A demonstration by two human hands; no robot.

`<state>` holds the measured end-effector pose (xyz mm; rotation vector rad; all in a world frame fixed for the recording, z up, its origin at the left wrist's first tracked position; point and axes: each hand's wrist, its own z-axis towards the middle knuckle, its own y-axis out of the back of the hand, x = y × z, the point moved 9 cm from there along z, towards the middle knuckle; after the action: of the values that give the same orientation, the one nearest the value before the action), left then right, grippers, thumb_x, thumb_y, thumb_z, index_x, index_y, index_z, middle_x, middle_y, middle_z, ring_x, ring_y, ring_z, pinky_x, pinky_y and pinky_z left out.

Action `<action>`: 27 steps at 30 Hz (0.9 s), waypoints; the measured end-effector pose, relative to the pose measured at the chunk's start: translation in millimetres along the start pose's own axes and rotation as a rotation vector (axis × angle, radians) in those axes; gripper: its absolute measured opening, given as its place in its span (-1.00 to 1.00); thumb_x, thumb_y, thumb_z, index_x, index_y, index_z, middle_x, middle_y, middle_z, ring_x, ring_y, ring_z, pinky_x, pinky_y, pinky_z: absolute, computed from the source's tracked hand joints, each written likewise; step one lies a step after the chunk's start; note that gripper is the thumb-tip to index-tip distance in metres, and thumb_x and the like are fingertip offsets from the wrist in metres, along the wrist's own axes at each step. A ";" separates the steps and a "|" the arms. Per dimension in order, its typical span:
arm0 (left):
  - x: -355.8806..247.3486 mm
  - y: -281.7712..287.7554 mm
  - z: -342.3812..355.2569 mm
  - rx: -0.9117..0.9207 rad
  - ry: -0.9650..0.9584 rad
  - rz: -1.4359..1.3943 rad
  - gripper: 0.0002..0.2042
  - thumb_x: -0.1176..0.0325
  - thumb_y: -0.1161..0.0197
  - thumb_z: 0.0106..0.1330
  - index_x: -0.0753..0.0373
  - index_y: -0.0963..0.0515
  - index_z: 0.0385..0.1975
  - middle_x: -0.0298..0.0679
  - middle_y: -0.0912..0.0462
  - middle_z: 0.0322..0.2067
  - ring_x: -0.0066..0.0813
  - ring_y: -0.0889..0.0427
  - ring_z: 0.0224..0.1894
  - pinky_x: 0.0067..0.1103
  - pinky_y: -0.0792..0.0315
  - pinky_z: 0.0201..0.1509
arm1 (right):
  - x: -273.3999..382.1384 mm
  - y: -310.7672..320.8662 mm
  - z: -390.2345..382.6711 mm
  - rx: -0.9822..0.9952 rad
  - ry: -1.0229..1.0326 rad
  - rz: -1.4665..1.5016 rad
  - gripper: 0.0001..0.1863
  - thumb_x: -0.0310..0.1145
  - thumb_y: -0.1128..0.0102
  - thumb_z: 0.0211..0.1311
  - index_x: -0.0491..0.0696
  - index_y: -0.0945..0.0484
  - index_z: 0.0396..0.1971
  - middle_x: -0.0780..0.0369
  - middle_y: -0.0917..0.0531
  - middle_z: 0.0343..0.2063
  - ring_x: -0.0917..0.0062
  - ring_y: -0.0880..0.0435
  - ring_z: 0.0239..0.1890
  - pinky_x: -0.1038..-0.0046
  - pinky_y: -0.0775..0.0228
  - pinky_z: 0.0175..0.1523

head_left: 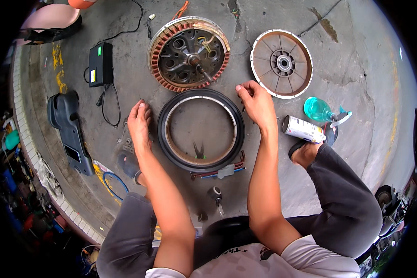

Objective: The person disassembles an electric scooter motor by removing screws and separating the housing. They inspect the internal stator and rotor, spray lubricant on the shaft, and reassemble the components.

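Note:
A black tyre on a metal rim ring [161, 132] lies flat on the floor between my hands. To its left, my left hand [139, 121] hovers with loosely bent fingers and nothing visible in them. My right hand [257, 104] is above and right of the ring, thumb and forefinger pinched together; what they hold, if anything, is too small to make out. Beyond the ring is a hub motor stator [190, 53] with copper windings and a central shaft. A round motor cover [273, 58] with a central bearing lies at the far right. Pliers [199, 150] rest inside the ring.
A spray can [303, 129] and a teal spray bottle [318, 109] lie near my right foot. Hex keys [226, 171] sit at the ring's near edge, with a black-handled tool [214, 193] closer. A black charger [100, 65] and a black plastic housing [72, 134] lie left.

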<state>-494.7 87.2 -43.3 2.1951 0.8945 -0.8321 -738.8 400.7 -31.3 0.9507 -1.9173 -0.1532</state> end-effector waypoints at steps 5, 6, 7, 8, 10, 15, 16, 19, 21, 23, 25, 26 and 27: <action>49.3 40.6 -54.7 -0.100 0.169 0.041 -0.45 -0.01 -0.13 0.52 0.24 -0.45 0.33 -0.03 -0.57 0.25 -0.12 -0.55 0.27 -0.33 -0.47 0.25 | -24.0 -0.4 -22.9 0.006 -0.087 -0.029 -0.57 -0.06 -0.23 0.32 -0.15 -0.72 -0.12 0.03 -0.79 -0.22 0.12 -0.76 -0.10 0.21 -0.53 0.04; 56.9 42.5 -68.2 -0.118 0.190 0.030 -0.45 -0.02 -0.13 0.52 0.23 -0.46 0.33 -0.04 -0.56 0.25 -0.13 -0.56 0.26 -0.34 -0.48 0.23 | -28.9 -0.6 -31.7 -0.015 -0.116 -0.010 -0.57 -0.06 -0.23 0.32 -0.13 -0.72 -0.10 0.02 -0.79 -0.19 0.11 -0.76 -0.07 0.20 -0.53 0.07; 65.0 43.7 -82.2 -0.136 0.210 0.019 -0.45 -0.03 -0.13 0.52 0.22 -0.46 0.33 -0.05 -0.56 0.25 -0.13 -0.56 0.25 -0.34 -0.49 0.21 | -34.5 -2.2 -41.3 -0.024 -0.152 0.027 -0.57 -0.05 -0.23 0.32 -0.12 -0.71 -0.09 0.03 -0.79 -0.19 0.09 -0.75 -0.06 0.18 -0.52 0.07; 74.4 46.1 -94.6 -0.142 0.226 0.025 -0.45 -0.06 -0.12 0.52 0.20 -0.45 0.32 -0.07 -0.55 0.25 -0.15 -0.56 0.23 -0.36 -0.50 0.18 | -36.4 -6.9 -50.2 -0.006 -0.170 0.046 -0.58 -0.05 -0.23 0.32 -0.12 -0.71 -0.10 0.03 -0.78 -0.20 0.09 -0.75 -0.06 0.18 -0.52 0.08; 87.0 37.0 -119.2 -0.139 0.236 -0.011 -0.40 -0.07 -0.13 0.50 0.18 -0.36 0.40 -0.17 -0.48 0.31 -0.15 -0.47 0.30 -0.23 -0.36 0.29 | -46.7 -16.3 -59.4 0.028 -0.181 0.088 -0.59 -0.06 -0.24 0.32 -0.11 -0.71 -0.12 0.03 -0.78 -0.19 0.09 -0.74 -0.04 0.16 -0.51 0.09; 107.8 15.8 -162.5 -0.186 0.198 -0.068 -0.49 0.09 -0.20 0.51 0.13 -0.32 0.36 -0.23 -0.55 0.19 -0.21 -0.56 0.21 -0.24 -0.46 0.22 | -58.3 -17.9 -60.6 0.043 -0.139 0.124 -0.58 -0.07 -0.26 0.30 -0.13 -0.70 -0.10 -0.01 -0.77 -0.16 0.10 -0.73 -0.03 0.18 -0.51 0.09; 113.4 11.9 -169.8 -0.181 0.213 -0.062 -0.49 0.11 -0.21 0.50 0.11 -0.30 0.37 -0.22 -0.54 0.19 -0.22 -0.56 0.20 -0.25 -0.50 0.17 | -63.5 -17.5 -59.2 0.060 -0.145 0.129 -0.59 -0.06 -0.26 0.31 -0.11 -0.70 -0.09 0.00 -0.77 -0.15 0.07 -0.72 0.00 0.16 -0.51 0.11; 129.9 6.9 -186.0 -0.212 0.248 -0.044 -0.44 0.12 -0.19 0.51 0.14 -0.25 0.43 -0.24 -0.54 0.21 -0.23 -0.57 0.20 -0.30 -0.53 0.11 | -68.6 -19.7 -61.7 0.109 -0.160 0.175 -0.58 -0.06 -0.25 0.31 -0.11 -0.70 -0.08 -0.01 -0.76 -0.14 0.08 -0.72 0.00 0.17 -0.51 0.12; 125.7 5.1 -196.4 -0.281 0.090 0.022 -0.46 0.26 -0.23 0.48 0.29 -0.30 0.38 -0.14 -0.55 0.20 -0.23 -0.58 0.19 -0.37 -0.51 0.15 | -70.6 -22.5 -66.2 0.123 -0.148 0.188 -0.57 -0.06 -0.25 0.31 -0.12 -0.70 -0.07 -0.02 -0.76 -0.14 0.09 -0.73 0.00 0.19 -0.51 0.11; 118.4 3.4 -206.1 -0.349 -0.171 0.202 -0.49 0.35 -0.24 0.45 0.38 -0.34 0.34 -0.08 -0.55 0.19 -0.23 -0.58 0.20 -0.38 -0.50 0.19 | -71.0 -27.7 -71.7 0.138 -0.141 0.213 -0.56 -0.05 -0.25 0.31 -0.12 -0.70 -0.06 -0.03 -0.76 -0.15 0.10 -0.73 -0.01 0.20 -0.51 0.11; 91.4 -30.3 -233.2 -0.370 -0.327 0.406 -0.52 0.42 -0.24 0.41 0.43 -0.39 0.29 0.00 -0.50 0.21 -0.19 -0.55 0.21 -0.37 -0.40 0.33 | -87.5 -30.0 -65.9 0.101 -0.166 0.300 -0.55 -0.04 -0.25 0.31 -0.13 -0.71 -0.07 -0.03 -0.76 -0.15 0.10 -0.74 -0.01 0.20 -0.51 0.11; 87.2 -38.4 -243.5 -0.383 -0.342 0.449 -0.53 0.43 -0.25 0.39 0.41 -0.40 0.28 0.01 -0.49 0.21 -0.16 -0.53 0.22 -0.36 -0.38 0.34 | -90.7 -32.8 -65.3 0.092 -0.173 0.350 -0.55 -0.04 -0.25 0.31 -0.14 -0.71 -0.07 -0.04 -0.76 -0.15 0.10 -0.74 -0.01 0.20 -0.51 0.11; 85.8 -43.6 -250.5 -0.401 -0.359 0.489 -0.53 0.44 -0.25 0.37 0.40 -0.41 0.27 0.02 -0.47 0.22 -0.13 -0.51 0.24 -0.36 -0.36 0.35 | -88.9 -32.4 -65.5 0.096 -0.183 0.324 -0.54 -0.03 -0.25 0.32 -0.15 -0.72 -0.08 -0.04 -0.76 -0.15 0.10 -0.74 -0.01 0.20 -0.51 0.11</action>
<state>-400.0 326.3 33.5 1.7282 0.2921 -0.6984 -647.2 456.0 -73.8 0.6939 -2.2370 0.0445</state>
